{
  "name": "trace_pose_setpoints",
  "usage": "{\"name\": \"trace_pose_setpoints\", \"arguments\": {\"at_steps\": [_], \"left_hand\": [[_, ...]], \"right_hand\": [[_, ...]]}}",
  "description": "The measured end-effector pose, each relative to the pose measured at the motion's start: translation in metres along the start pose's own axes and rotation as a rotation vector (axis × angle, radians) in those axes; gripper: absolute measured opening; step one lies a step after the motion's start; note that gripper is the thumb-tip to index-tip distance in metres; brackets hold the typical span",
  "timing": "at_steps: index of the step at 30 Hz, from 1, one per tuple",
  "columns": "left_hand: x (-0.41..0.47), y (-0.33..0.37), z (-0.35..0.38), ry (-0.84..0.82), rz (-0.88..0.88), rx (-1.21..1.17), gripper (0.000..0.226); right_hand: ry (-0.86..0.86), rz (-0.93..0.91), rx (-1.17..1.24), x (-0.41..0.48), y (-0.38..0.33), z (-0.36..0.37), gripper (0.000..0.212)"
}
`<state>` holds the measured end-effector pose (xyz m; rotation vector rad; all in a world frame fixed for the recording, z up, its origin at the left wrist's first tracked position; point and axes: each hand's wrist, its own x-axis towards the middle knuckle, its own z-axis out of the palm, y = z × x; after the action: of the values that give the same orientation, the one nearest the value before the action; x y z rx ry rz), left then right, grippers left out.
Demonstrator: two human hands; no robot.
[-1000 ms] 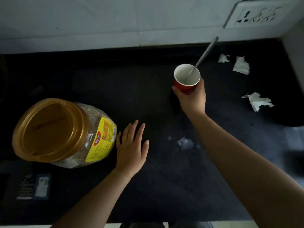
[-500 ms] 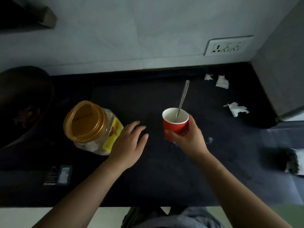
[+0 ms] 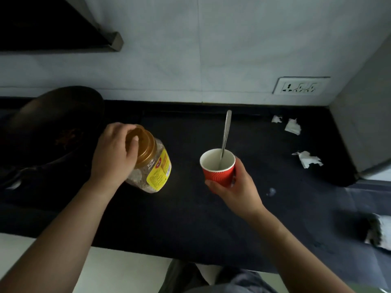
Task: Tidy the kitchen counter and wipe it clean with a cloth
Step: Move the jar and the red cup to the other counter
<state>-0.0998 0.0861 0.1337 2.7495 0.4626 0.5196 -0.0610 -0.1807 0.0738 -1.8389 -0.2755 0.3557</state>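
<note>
dark pan [image 3: 53, 127], wall socket [image 3: 300, 86], shelf [image 3: 63, 28]

Left hand [image 3: 113, 153] curled in grasp, right hand [image 3: 234, 187] likewise.

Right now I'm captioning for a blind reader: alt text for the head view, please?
A left hand grips a jar's gold lid while the right hand holds a red paper cup with a spoon on a dark counter.

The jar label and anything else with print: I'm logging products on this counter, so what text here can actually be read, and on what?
Nothing can be read.
Jar, yellow label: print and red logo are too blurred.
Red cup: only a wavy pattern, no text.
Wall socket: no legible marking.
</note>
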Motion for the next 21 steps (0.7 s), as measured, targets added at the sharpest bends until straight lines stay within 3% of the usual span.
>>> {"name": "trace_pose_setpoints", "arguments": {"at_steps": [4, 10, 21], "left_hand": [[-0.002, 0.006, 0.006, 0.002, -0.152, -0.144, 0.038], [-0.011, 0.027, 0.009, -0.043, -0.251, -0.146, 0.033], [-0.067, 0.052, 0.005, -0.006, -0.183, -0.119, 0.024]], "right_hand": [[0.015, 0.013, -0.004, -0.01, 0.0, -0.006, 0.067], [0.077, 0.037, -0.005, -0.026, 0.003, -0.018, 0.072], [-0.066, -0.024, 0.029, -0.052, 0.011, -0.025, 0.074]]}}
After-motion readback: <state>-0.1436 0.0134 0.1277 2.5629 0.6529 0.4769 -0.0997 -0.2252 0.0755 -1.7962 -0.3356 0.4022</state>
